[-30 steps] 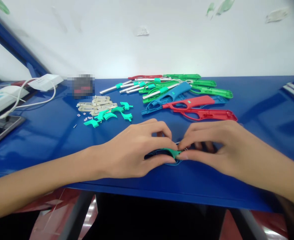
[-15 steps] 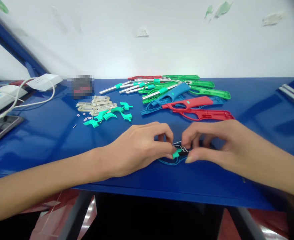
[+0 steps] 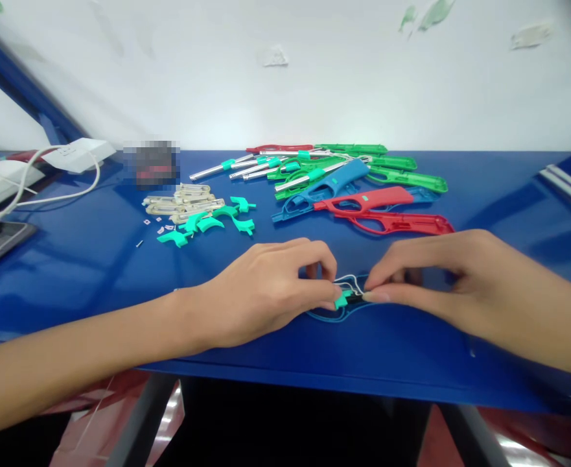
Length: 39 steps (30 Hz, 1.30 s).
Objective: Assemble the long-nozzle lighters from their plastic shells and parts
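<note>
Near the front edge of the glossy blue bench point(image 3: 275, 360), a hollow blue plastic shell point(image 3: 331, 318) lies beneath both hands, its long axis roughly along this edge. The left hand point(image 3: 273, 292) has fingers clamped on a small turquoise plastic piece point(image 3: 342, 300). Just rightward, the right hand point(image 3: 484, 292) has fingertips together beside thin white wires point(image 3: 349, 277); whether they grip these, I cannot tell.
</note>
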Motion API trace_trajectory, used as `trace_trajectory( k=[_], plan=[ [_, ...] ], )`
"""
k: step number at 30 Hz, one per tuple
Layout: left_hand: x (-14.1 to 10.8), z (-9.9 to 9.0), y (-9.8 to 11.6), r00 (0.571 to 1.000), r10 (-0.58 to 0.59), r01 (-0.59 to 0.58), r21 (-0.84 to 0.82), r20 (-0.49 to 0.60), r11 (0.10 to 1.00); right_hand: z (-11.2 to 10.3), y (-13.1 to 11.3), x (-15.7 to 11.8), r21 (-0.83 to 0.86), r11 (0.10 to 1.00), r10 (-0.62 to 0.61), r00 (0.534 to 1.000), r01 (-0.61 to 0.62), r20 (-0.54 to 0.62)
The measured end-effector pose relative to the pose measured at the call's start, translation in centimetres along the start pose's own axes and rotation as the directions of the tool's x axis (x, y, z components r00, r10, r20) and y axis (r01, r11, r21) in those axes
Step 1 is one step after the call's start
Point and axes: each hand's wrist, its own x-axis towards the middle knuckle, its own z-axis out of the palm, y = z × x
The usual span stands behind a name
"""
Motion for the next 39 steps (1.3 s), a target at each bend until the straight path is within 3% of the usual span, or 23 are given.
trace_trajectory(
  k=[7, 15, 19, 28, 39],
  plan=[
    [0.2, 0.0, 0.0, 0.999, 0.028, -0.029, -0.044, -0.020, 0.999, 0.1, -0.5, 0.1, -0.040, 0.998, -0.055, 0.998, 0.055, 0.004],
    [0.1, 0.0, 0.0, 1.000, 0.006, -0.006, -0.060, -0.010, 0.998, 0.4, -0.8, 0.1, -0.058, 0.998, -0.032, 0.997, 0.028, -0.066],
    [0.1, 0.0, 0.0, 1.000, 0.010, -0.010, -0.058, -0.008, 0.998, 0.4, -0.9, 0.3, -0.069, 0.997, -0.030, 0.999, 0.027, -0.043],
    [0.3, 0.3, -0.1, 1.000, 0.025, -0.025, -0.022, -0.019, 0.999, 0.8, -1.4, 0.6, -0.084, 0.996, 0.044, 0.999, -0.044, 0.002],
    [0.4, 0.2, 0.0, 0.999, 0.043, -0.043, 0.020, 0.010, 0.999, 1.4, -1.5, 0.3, -0.023, 0.996, 0.088, 0.995, -0.090, -0.051]
  ],
)
